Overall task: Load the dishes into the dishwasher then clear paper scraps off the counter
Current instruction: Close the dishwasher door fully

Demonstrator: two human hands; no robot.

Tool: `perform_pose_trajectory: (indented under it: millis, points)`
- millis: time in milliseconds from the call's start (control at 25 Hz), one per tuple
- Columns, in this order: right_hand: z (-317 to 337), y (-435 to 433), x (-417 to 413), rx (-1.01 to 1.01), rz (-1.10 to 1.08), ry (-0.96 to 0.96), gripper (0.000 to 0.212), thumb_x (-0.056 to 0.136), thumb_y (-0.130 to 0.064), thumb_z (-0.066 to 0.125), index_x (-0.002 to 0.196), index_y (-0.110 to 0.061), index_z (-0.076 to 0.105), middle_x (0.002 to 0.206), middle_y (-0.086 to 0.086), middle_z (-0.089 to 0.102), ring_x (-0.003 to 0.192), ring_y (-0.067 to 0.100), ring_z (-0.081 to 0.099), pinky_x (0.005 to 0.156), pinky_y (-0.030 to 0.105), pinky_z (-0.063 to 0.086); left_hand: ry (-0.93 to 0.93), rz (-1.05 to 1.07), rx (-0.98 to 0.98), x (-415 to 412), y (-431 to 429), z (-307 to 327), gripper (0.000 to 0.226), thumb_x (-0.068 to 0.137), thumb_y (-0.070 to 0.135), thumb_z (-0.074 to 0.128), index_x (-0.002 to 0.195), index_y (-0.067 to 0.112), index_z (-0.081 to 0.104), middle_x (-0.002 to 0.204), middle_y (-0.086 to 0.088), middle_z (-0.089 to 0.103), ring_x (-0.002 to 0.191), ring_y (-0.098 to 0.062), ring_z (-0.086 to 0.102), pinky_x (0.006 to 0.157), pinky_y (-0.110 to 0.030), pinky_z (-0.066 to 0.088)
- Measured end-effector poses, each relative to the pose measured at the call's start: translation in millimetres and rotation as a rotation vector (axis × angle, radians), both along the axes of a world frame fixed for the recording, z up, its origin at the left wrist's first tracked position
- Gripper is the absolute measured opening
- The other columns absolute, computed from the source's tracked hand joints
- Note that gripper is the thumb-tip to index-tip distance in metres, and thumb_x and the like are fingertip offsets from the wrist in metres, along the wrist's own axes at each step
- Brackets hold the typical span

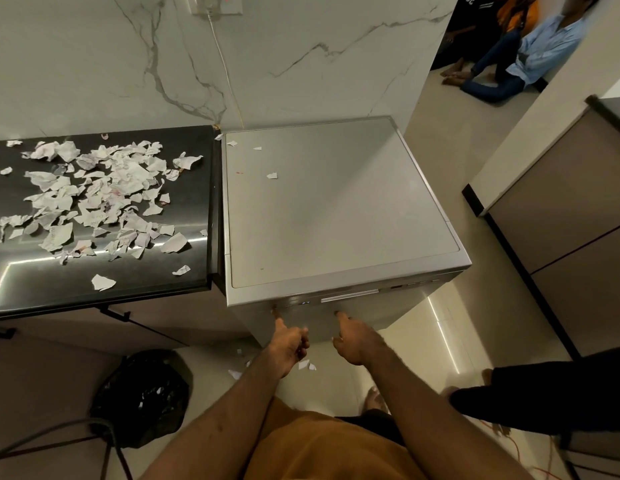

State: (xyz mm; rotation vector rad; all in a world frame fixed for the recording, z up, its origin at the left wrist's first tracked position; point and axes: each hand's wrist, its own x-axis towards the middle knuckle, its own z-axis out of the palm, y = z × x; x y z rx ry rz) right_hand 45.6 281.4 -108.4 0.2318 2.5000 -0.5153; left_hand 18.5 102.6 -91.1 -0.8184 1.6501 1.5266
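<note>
A silver dishwasher (pixel 336 209) stands right of the dark counter (pixel 184 271), its door closed. My left hand (pixel 289 344) points its index finger up at the left end of the control strip, the other fingers curled and holding nothing. My right hand (pixel 353 337) reaches to the door's front just under the handle bar (pixel 350 295), one finger touching the panel. Many torn paper scraps (pixel 94 199) lie spread over the counter. A few small paper scraps (pixel 272 175) lie on the dishwasher top. No dishes are in view.
A black bin bag (pixel 142 400) sits on the floor under the counter, a few scraps (pixel 307 365) on the tiles beside it. Another person's dark-clad leg (pixel 544 396) stands at my right. People sit on the floor (pixel 509 64) far back right. A cabinet (pixel 561 220) lines the right side.
</note>
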Motion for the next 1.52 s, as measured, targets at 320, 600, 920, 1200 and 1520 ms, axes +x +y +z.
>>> perform_pose_trajectory:
  millis: [320,600,920,1200,1520]
  points:
    - [-10,37,11,-0.099,-0.21,0.001,0.072,0.099,-0.037,0.058,0.159,-0.013,0.028,0.142,0.02,0.061,0.127,0.04,0.061,0.104,0.047,0.052,0.042,-0.059,-0.197,-6,23,-12,0.066,0.1,0.003,0.051,0.155,0.022,0.018,0.087,-0.012,0.062,0.058,-0.013,0.057,0.042,-0.022,0.042]
    - [2,105,0,-0.226,-0.495,0.068,0.086,0.099,-0.029,0.064,0.166,-0.01,0.012,0.136,0.024,0.064,0.127,0.04,0.061,0.106,0.045,0.05,0.165,-0.51,-0.47,-8,74,-32,0.068,0.089,0.033,0.061,0.145,0.012,0.029,0.096,-0.017,0.073,0.073,-0.028,0.074,0.05,-0.035,0.059]
    - [5,175,-2,-0.348,-0.731,0.077,0.095,0.102,-0.026,0.064,0.167,-0.013,-0.003,0.157,0.026,0.045,0.139,0.044,0.051,0.114,0.045,0.043,0.304,-0.795,-0.516,12,125,-17,0.089,0.091,0.023,0.055,0.163,0.034,0.004,0.112,-0.027,0.07,0.095,-0.04,0.072,0.079,-0.039,0.059]
    - [0,210,5,-0.402,-0.57,0.062,0.094,0.102,-0.019,0.062,0.167,-0.033,-0.004,0.155,0.022,0.051,0.128,0.039,0.062,0.103,0.035,0.047,0.244,-0.715,-0.498,41,148,-19,0.091,0.092,0.023,0.057,0.165,0.032,0.002,0.134,-0.024,0.063,0.111,-0.04,0.068,0.094,-0.047,0.058]
    - [-12,230,10,-0.402,-0.504,-0.015,0.095,0.102,-0.024,0.059,0.166,-0.039,-0.009,0.146,0.02,0.059,0.125,0.041,0.062,0.104,0.038,0.048,0.221,-0.671,-0.519,70,166,-17,0.086,0.093,0.031,0.056,0.162,0.037,0.004,0.132,-0.019,0.063,0.102,-0.035,0.071,0.089,-0.045,0.06]
